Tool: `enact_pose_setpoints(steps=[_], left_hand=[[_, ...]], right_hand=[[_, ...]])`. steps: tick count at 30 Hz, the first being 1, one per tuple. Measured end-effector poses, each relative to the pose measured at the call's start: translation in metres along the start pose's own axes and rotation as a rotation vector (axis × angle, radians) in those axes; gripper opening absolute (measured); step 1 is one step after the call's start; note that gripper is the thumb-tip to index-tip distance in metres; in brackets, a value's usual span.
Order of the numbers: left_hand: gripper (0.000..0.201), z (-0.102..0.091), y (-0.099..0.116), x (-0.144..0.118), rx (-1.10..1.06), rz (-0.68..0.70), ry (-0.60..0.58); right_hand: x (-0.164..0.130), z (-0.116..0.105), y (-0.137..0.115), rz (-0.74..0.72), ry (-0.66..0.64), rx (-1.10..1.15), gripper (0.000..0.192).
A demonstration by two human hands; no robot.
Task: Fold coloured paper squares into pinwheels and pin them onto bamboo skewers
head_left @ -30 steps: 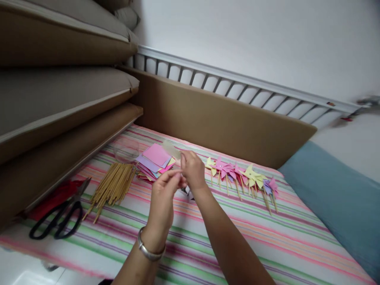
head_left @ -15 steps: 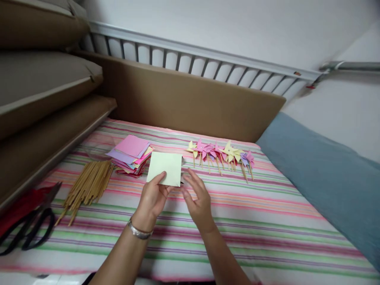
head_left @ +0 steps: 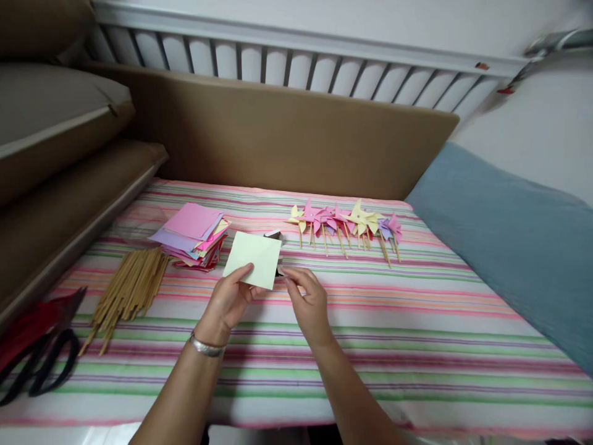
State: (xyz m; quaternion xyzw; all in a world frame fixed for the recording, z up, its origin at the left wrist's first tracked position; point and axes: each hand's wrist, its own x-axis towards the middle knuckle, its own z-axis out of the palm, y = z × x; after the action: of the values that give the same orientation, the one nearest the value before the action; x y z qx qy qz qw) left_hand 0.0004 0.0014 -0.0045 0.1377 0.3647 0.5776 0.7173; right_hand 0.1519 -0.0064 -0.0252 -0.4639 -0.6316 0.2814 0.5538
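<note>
My left hand (head_left: 229,301) pinches the near edge of a pale green paper square (head_left: 254,259), held flat above the striped cloth (head_left: 417,321). My right hand (head_left: 306,299) hovers just right of the square, fingertips close to its right corner, holding nothing that I can see. A small dark object (head_left: 277,236) peeks out behind the square. Left of it lies a stack of coloured paper squares (head_left: 191,235), pink on top. A row of finished paper pinwheels on sticks (head_left: 345,222) lies further back to the right.
A bundle of wooden sticks (head_left: 127,290) lies at the left, with black scissors (head_left: 39,364) and red paper (head_left: 25,324) beyond. Brown cushions (head_left: 65,123) rise at the left and a brown padded board (head_left: 278,133) at the back. A blue mat (head_left: 509,228) is at the right.
The view swung down and left. My left hand brought the green square out flat from the stack; my right hand let go, opened beside it and now reaches toward its right corner.
</note>
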Motion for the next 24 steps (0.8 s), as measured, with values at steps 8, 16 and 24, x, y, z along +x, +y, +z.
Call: enact_pose_setpoints(steps=[8, 16, 24], left_hand=[[0.024, -0.005, 0.001, 0.001, 0.043, -0.014, -0.053], [0.013, 0.003, -0.011, 0.0, 0.001, 0.064, -0.121], [0.024, 0.0, -0.012, 0.004, -0.012, -0.131, -0.046]], right_hand=[[-0.003, 0.008, 0.009, 0.089, -0.098, 0.181, 0.029], [-0.002, 0.019, 0.005, 0.409, -0.063, 0.383, 0.012], [0.013, -0.019, 0.013, -0.228, 0.11, -0.361, 0.013]])
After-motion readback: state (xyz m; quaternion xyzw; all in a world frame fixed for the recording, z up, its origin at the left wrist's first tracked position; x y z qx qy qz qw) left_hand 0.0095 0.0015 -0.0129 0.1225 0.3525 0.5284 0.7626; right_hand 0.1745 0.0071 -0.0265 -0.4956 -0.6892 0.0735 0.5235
